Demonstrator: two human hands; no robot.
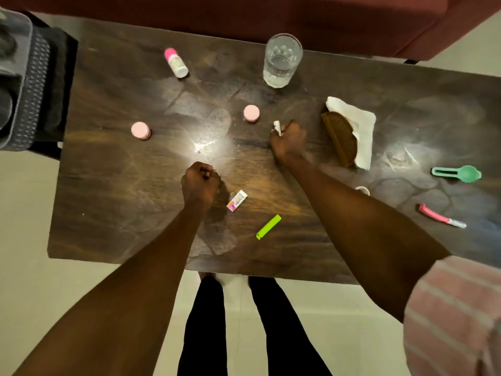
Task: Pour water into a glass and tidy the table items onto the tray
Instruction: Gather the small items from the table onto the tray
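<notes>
Bench [113, 202]: a dark wood-grain top is seen from above, with a maroon sofa [271, 20] along its far edge.
Tray [16, 77]: a grey tray is seen at the far left, off the bench's left end, only partly in view.
Napkin [360, 128]: a white paper napkin is laid right of centre, partly under a brown woven coaster.
Woven coaster [340, 137]: it is tilted on the napkin's left part.
Glass [282, 59]: a clear tumbler is stood upright at the far edge, right of centre, with water in its lower part.
Left hand [199, 185]: it is held as a clenched fist just above the bench centre; whether anything is grasped cannot be told.
Right hand [288, 142]: its grip is curled round a small white object [277, 126], whose tip is seen above the fist, just left of the coaster.
Green spoon [458, 173]: laid flat at the right end.
Pink razor [442, 216]: laid nearer than the spoon, at the right.
White bottle [176, 62]: laid on its side at the far left, its pink cap pointing away.
Lime clip [268, 227]: laid near the front edge, centre.
Pink jars [141, 130]: two round lidded jars are set well apart, the second [251, 113] just left of the right hand.
Eraser [237, 200]: laid just right of the left hand.
</notes>
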